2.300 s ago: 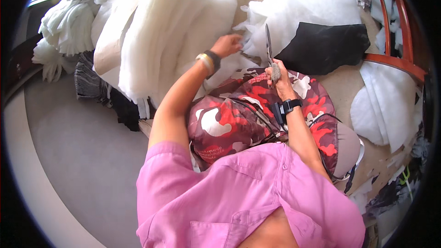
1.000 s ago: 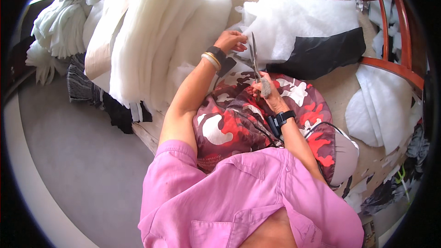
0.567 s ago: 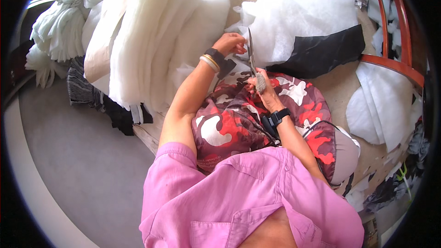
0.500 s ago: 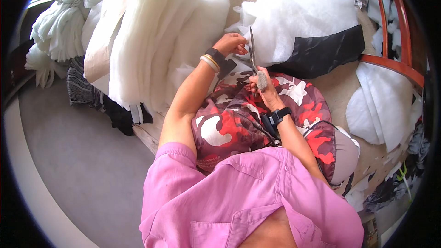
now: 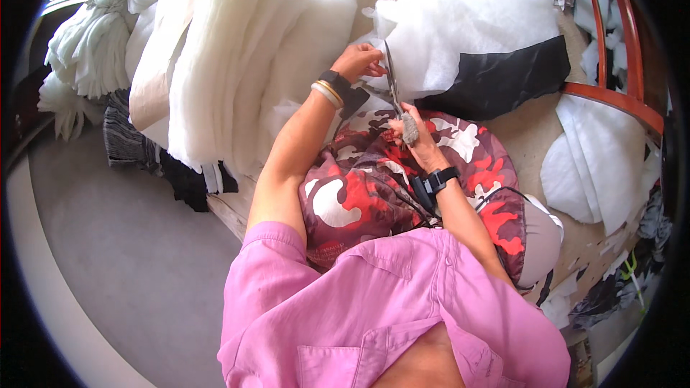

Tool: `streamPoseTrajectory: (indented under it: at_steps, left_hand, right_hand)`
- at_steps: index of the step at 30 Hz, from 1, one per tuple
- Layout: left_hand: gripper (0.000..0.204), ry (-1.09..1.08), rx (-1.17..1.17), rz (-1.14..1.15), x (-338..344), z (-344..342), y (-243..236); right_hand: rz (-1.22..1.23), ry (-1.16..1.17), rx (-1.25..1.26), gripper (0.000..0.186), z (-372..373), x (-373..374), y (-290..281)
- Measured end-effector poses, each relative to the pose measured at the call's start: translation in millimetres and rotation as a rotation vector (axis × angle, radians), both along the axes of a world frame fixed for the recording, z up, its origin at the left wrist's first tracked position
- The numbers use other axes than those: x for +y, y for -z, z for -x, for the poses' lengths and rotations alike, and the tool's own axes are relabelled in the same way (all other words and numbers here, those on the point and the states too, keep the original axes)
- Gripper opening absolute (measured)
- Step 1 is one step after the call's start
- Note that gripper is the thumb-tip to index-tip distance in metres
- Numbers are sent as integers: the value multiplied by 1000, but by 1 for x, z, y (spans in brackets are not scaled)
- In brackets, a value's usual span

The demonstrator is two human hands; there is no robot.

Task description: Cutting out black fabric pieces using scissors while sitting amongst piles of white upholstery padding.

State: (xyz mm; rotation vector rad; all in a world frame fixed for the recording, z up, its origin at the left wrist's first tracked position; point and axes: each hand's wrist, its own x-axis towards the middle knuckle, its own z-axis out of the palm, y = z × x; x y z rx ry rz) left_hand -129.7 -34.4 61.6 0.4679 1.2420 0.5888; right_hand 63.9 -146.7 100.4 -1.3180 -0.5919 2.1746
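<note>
My right hand point(image 5: 415, 133) is closed around the handles of a pair of scissors point(image 5: 392, 79), whose grip is wrapped in grey cloth. Its long blades point away from me, along the left edge of a white batting sheet point(image 5: 431, 39). On the other side of the blades, my left hand point(image 5: 358, 62) has its fingers pinched at that edge of the batting; the bit between the fingertips is mostly hidden. A black fabric piece point(image 5: 510, 79) lies over the near right part of the sheet. Camouflage cloth point(image 5: 366, 194) covers my lap beneath both hands.
A tall stack of white batting point(image 5: 223, 65) stands on the left, beside a hanging white bundle point(image 5: 93, 50). A red-brown wooden frame point(image 5: 618, 104), like a chair's, is at the right, near more batting pieces point(image 5: 593, 158). Fabric scraps point(image 5: 611, 294) lie at lower right.
The scissors' blades have shifted slightly to the left, along the batting edge. My left hand has moved a little up and left. The right hand stays nearly in place.
</note>
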Motion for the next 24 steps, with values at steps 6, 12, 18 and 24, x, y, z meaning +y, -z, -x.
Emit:
streamPoseTrajectory:
  at_steps: [6, 12, 18, 24]
  left_hand:
    - [17, 161, -8, 68, -1, 6, 1]
    - [17, 110, 4, 32, -4, 10, 3]
    - [18, 123, 66, 2, -5, 20, 0]
    - [17, 155, 76, -47, -1, 21, -6]
  right_hand:
    - [39, -20, -21, 59, -5, 13, -6]
    - [-116, -145, -166, 52, -12, 18, -8]
    - [-126, -177, -159, 50, -12, 26, -25]
    - [204, -44, 160, 68, -10, 10, -7]
